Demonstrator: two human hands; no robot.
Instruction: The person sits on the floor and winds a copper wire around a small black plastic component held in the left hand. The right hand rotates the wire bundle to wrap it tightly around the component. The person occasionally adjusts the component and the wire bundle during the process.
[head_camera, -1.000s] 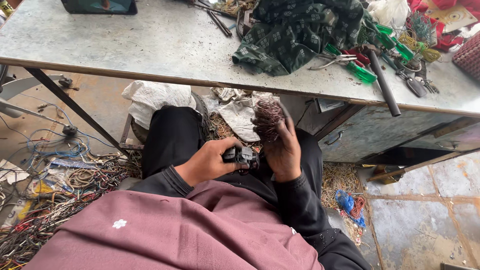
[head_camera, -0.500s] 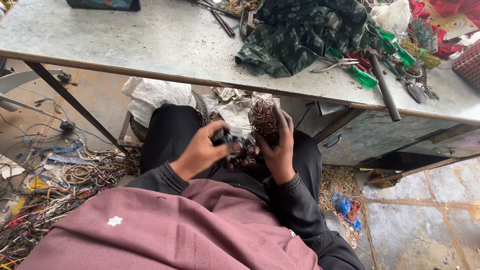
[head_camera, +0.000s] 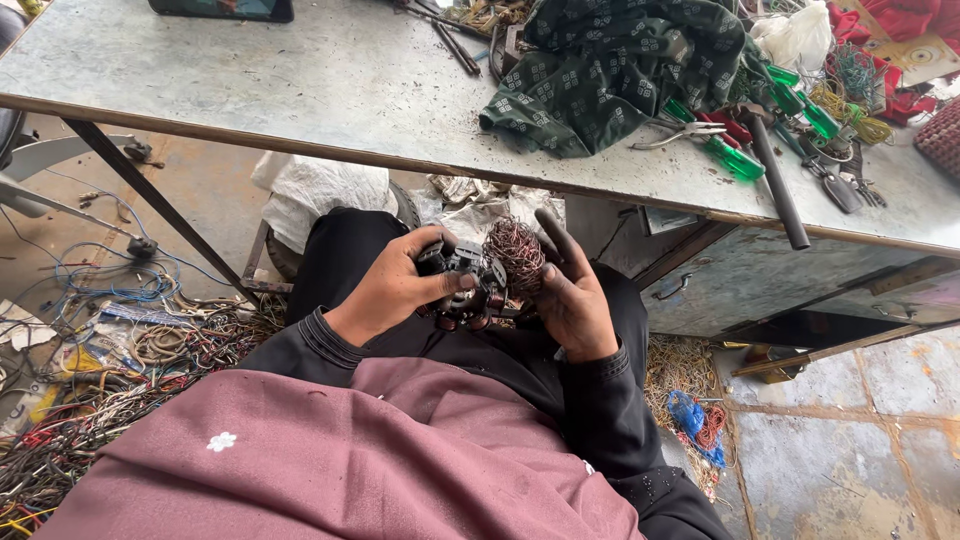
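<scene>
I sit with both hands over my lap below the workbench edge. My left hand (head_camera: 392, 286) grips a dark metal motor part (head_camera: 466, 285) from the left side, thumb on top. My right hand (head_camera: 572, 292) holds the same part from the right, its index finger stretched up beside a tangled bundle of copper winding wire (head_camera: 514, 254) that sticks out of the part. Black sleeves cover both arms, and a maroon cloth (head_camera: 330, 460) lies over my front.
The grey metal workbench (head_camera: 300, 90) carries a green patterned cloth (head_camera: 610, 75), pliers (head_camera: 685, 130), green-handled screwdrivers (head_camera: 735, 160), a black hammer handle (head_camera: 775, 185) and a dark tablet (head_camera: 220, 8). Loose wires (head_camera: 110, 330) cover the floor at left; more wire scraps (head_camera: 690, 400) lie at right.
My hands have lifted the motor part a little and turned it; the right hand's fingers have opened out along the wire bundle, and the left hand has shifted further over the part.
</scene>
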